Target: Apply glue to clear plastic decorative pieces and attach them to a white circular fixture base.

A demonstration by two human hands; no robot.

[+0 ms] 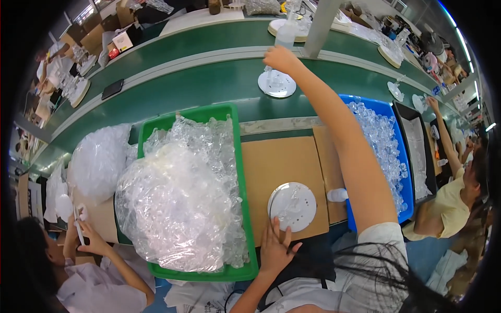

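Right hand [281,58] is stretched way out over the green conveyor belt [198,86], fingers curled down on a clear plastic piece standing on a round white disc [277,83] that sits on the belt. Can't tell exactly how tight the grip is, the hand covers the top of the piece. Left hand [275,249] is back near the body, flat w/ fingers spread, resting on the brown cardboard-covered tabletop [271,159] and touching the near edge of a second round white disc [292,206], not pinching anything.

Just right of that disc there's a small white plastic part [337,195] lying on the cardboard, right next to the blue bin [395,130], which is full of clear plastic pieces. Left of the cardboard is a green tray [241,172] piled w/ clear plastic bags of similar clear stuff, and another white-ish bag [99,159] sits further left.

Other ppl around: a person at lower left in a white top w/ hands [86,235] holding a small white item, and a person at right in a yellow shirt [451,206] reaching an arm up toward the belt. A black tray [417,151] is between the blue bin and that person. A dark phone-like slab [112,89] lies on the belt at the far left, more white discs further down the line.
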